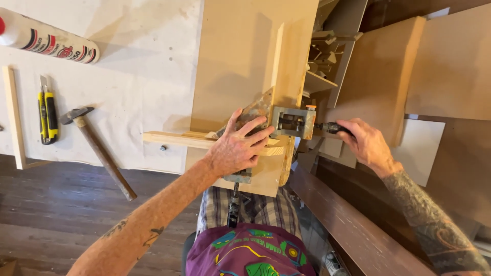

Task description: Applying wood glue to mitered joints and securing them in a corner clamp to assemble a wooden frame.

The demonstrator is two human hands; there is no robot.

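A grey metal corner clamp (292,122) holds two pale wooden strips at a right angle on a tan board (235,56). One strip (171,139) runs left, the other (279,56) runs away from me. My left hand (238,145) lies flat, fingers spread, on the clamp's worn plate and the joint. My right hand (364,142) is closed around the dark handle (331,128) of the clamp's screw at the right. A second screw handle (233,207) points down toward my lap.
On the white sheet at left lie a hammer (97,148), a yellow utility knife (47,113), a sealant cartridge (48,40) and a thin wooden strip (14,120). Brown boards (450,66) lean at right, with a dark plank (353,230) below.
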